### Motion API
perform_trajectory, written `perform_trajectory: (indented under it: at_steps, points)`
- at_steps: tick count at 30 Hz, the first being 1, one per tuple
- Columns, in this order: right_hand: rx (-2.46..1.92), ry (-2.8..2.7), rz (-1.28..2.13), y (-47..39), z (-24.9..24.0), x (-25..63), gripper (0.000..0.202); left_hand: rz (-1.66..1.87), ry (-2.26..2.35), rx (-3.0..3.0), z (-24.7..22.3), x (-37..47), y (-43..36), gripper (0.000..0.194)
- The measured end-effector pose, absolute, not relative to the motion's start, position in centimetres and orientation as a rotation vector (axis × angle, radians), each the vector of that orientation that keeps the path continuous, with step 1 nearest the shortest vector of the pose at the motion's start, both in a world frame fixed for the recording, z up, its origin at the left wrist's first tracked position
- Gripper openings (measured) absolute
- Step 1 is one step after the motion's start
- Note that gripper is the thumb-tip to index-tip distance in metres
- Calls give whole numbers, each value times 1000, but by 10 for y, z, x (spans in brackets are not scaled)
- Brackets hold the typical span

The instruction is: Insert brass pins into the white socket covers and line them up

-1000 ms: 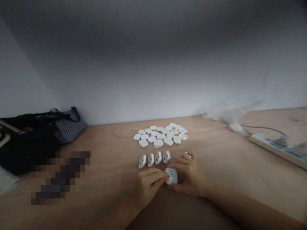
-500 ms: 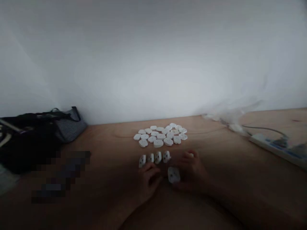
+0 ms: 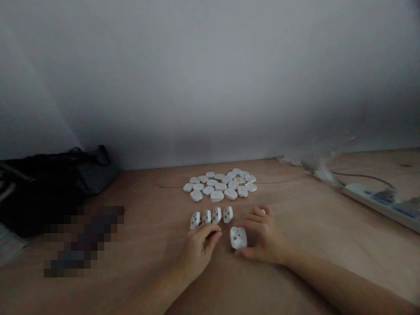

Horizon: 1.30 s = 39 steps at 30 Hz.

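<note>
My right hand (image 3: 264,234) is closed around a white rounded-square plastic piece with holes (image 3: 238,238), its inner side facing left. A small white thing (image 3: 263,211) shows between that hand's curled fingers; its kind cannot be made out. To the left, my left hand (image 3: 200,245) pinches thumb and forefinger together. A faint thin line runs from those fingertips toward the held piece, too fine to name. Just beyond my hands, several similar white pieces stand on edge in a row (image 3: 216,215), dark holes showing.
Farther back lies a cluster of white plastic pieces (image 3: 220,187) on the wooden table (image 3: 147,245). A power strip (image 3: 377,201) with a cable and crumpled clear plastic (image 3: 324,173) are on the right. Black bags (image 3: 49,192) and a blurred-out dark object (image 3: 85,240) sit at left.
The table and my hands look brighter and sharper, while the wall has darkened. Both hands and the white pieces have kept nearly the same places.
</note>
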State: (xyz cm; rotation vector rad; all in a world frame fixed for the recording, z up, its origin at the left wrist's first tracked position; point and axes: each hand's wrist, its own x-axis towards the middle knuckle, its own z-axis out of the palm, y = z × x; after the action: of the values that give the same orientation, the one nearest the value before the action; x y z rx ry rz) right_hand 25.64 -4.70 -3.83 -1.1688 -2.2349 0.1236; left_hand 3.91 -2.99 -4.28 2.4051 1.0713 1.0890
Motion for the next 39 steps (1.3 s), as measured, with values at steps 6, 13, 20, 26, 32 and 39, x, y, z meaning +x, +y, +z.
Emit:
perform_trajectory:
  at_steps: [6,13,20,26,32,39]
  points:
    - [-1129,-2245,129,-48,-41,253,46,1254,875,2338,-40,43,-33,9]
    - [-1095,-2229,120,-49,-43,251,46,1323,720,2352,-40,45,-32,13]
    - [-1066,-2223,139,-49,-41,250,46,1258,674,2395,-37,45,-36,15]
    - [-1065,-2232,136,-50,-37,249,47,1415,715,2426,-40,46,-35,15]
    - [-1046,-2232,175,-51,-36,248,48,1451,662,2492,-40,45,-35,14]
    - [-1043,-2194,166,-51,-40,247,56,1414,595,2498,-36,47,-38,15]
